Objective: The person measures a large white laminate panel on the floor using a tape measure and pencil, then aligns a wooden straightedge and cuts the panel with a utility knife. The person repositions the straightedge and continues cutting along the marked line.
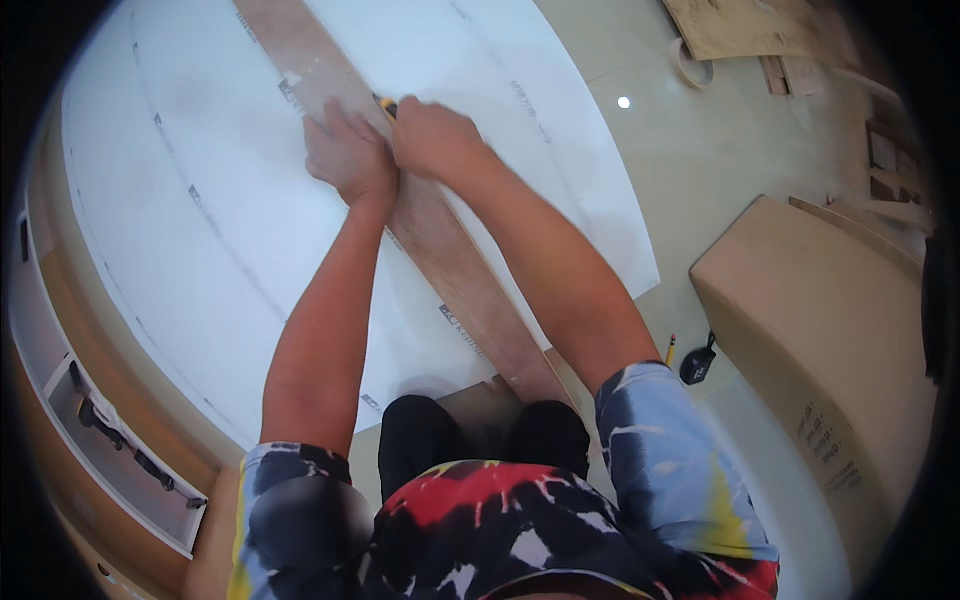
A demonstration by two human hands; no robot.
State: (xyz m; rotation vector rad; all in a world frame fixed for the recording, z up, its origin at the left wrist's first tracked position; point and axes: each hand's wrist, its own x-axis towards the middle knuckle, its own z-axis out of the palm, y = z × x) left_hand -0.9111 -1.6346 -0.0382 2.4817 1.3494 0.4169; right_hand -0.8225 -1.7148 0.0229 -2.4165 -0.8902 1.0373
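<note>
A long brown wooden board (pixel 470 285) lies slantwise across a large white sheet (pixel 240 190) printed with thin rows of dark marks. My left hand (pixel 347 158) presses down on the board, its fingers spread and slightly blurred. Right beside it, my right hand (pixel 437 142) is wrapped around a yellow and black utility knife (pixel 387 106). The knife's tip points to the far left, at the board's right edge. Whether its blade touches the sheet is too small to tell.
To the right stand a large cardboard box (pixel 800 300), a yellow pencil (pixel 671 348) and a black tool (pixel 698 362). A tape roll (pixel 690 68) rests on the floor at the far right, near brown cardboard (pixel 745 28). A white frame (pixel 125 470) with dark fittings lies at left.
</note>
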